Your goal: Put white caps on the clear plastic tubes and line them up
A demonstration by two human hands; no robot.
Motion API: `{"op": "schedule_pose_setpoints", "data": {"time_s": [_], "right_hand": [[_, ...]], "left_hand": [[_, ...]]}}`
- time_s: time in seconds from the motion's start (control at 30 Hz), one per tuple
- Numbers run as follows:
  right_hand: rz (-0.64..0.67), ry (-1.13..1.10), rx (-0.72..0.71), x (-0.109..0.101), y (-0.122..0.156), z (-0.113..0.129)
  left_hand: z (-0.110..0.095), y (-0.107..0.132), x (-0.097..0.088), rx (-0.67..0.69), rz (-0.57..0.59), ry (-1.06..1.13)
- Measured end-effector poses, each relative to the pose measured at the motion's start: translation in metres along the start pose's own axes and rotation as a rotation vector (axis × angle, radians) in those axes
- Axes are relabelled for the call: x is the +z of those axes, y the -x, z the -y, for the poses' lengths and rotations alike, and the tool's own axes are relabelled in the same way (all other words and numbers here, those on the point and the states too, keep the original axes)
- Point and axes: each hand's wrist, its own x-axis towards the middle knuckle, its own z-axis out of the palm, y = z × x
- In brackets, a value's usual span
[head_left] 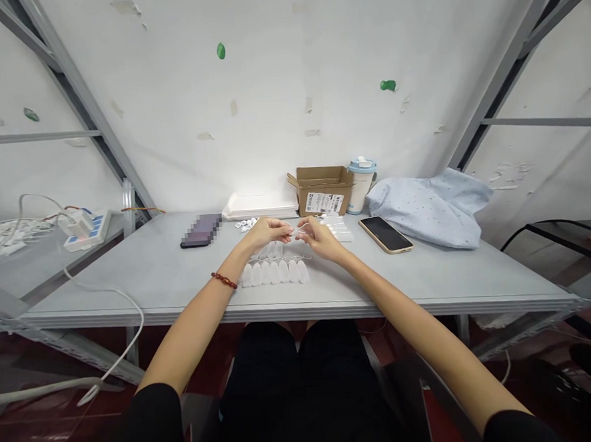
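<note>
Both my hands meet over the middle of the grey table (179,281). My left hand (269,230) and my right hand (317,238) are pinched together on a small clear plastic piece (297,231) held between the fingertips. A red bead bracelet (224,280) circles my left wrist. Just below the hands lies a row of several small clear plastic vials (275,273), side by side. More clear pieces (336,228) lie behind my right hand, and small white caps (246,224) are scattered behind my left hand.
A dark phone (386,234) lies right of my hands, beside a folded light-blue cloth (427,207). At the back stand a cardboard box (321,191), a lidded cup (361,185) and a white tray (259,206). A dark wallet-like object (200,231) and a power strip (86,230) are to the left.
</note>
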Motion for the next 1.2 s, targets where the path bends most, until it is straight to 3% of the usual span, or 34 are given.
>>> {"op": "schedule_pose_setpoints", "data": {"time_s": [0.3, 0.57, 0.9, 1.07, 1.2], "right_hand": [[0.024, -0.170, 0.074, 0.0013, -0.0011, -0.0020], [0.016, -0.311, 0.102, 0.0036, -0.0027, -0.0037], [0.012, -0.190, 0.054, 0.0023, -0.0017, 0.0003], [0.004, -0.135, 0.017, 0.0025, -0.0008, 0.0019], [0.005, -0.140, 0.024, 0.0016, -0.0011, 0.0003]], "left_hand": [[-0.0013, 0.0009, 0.0009, 0.086, -0.023, -0.043], [-0.0032, 0.0014, 0.0027, 0.074, -0.013, 0.009], [-0.0049, 0.0029, 0.0036, -0.027, -0.015, -0.096], [-0.0067, 0.0042, 0.0041, -0.106, 0.051, -0.171], [-0.0072, 0.0054, 0.0033, -0.055, 0.067, -0.210]]}}
